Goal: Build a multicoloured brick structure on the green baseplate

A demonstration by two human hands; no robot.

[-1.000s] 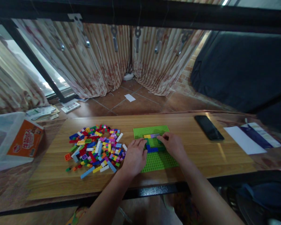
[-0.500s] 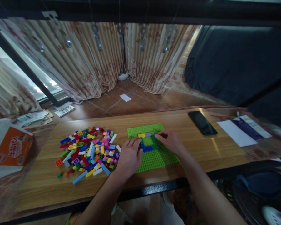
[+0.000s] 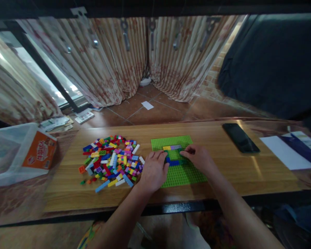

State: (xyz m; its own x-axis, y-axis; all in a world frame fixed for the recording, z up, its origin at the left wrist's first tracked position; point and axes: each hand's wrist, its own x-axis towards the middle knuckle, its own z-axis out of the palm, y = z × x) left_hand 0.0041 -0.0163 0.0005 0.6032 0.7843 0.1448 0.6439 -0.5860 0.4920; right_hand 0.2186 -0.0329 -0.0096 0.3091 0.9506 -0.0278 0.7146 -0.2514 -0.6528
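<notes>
A green studded baseplate (image 3: 184, 178) lies on the wooden board. Toy bricks form a small rectangular outline on it, with a yellow brick (image 3: 167, 148) and lilac and grey ones along the far side and a blue brick (image 3: 174, 163) in the near row. My left hand (image 3: 154, 172) is closed at the outline's left side, fingertips and thumb around the bricks there, partly hiding them. At the right side, my right hand (image 3: 199, 158) pinches at a dark green brick (image 3: 181, 152), whose lower part is hard to make out.
Left of the baseplate spreads a pile of loose mixed bricks (image 3: 111, 160). A clear plastic bin (image 3: 12, 155) with an orange label stands at far left. A black phone (image 3: 240, 137) lies on the board (image 3: 64, 197) at right, near white paper (image 3: 285, 154).
The whole view has shifted, so everything sits further right in the picture. Both hands remain at the brick outline, with little visible movement of the fingers.
</notes>
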